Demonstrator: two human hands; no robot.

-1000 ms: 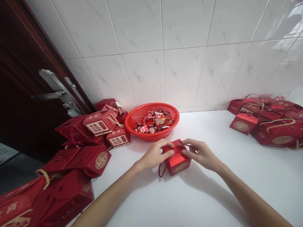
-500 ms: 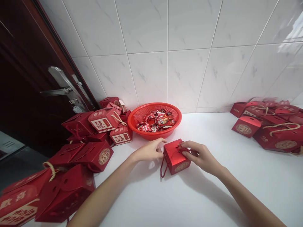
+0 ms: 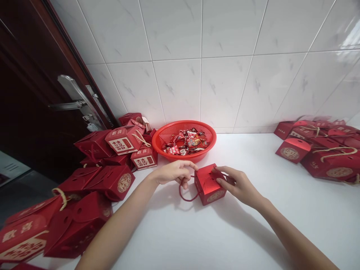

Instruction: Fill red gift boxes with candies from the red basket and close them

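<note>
A small red gift box (image 3: 209, 183) with a gold emblem on its side stands on the white table in front of me. My right hand (image 3: 232, 182) pinches the folded flaps on its top, with thumb and fingers closed there. Out from the box's left side loops a dark red cord handle (image 3: 189, 200). My left hand (image 3: 176, 174) has its lower fingers curled at this cord, pulling the loop out leftward. Its index finger stretches towards the box's top left edge. The exact grip on the cord is partly hidden.
Behind the box, a red plastic basket (image 3: 184, 159) holds wrapped candies (image 3: 191, 140). Several red gift boxes (image 3: 109, 183) are piled along the left, more boxes (image 3: 323, 144) at the right. A tiled wall (image 3: 225, 93) borders the back; a dark door (image 3: 33, 75) stands left.
My left hand has moved slightly up and left and curled its fingers at the cord handle. The cord, which hung down, now loops out leftward. My right hand stays on the flaps.
</note>
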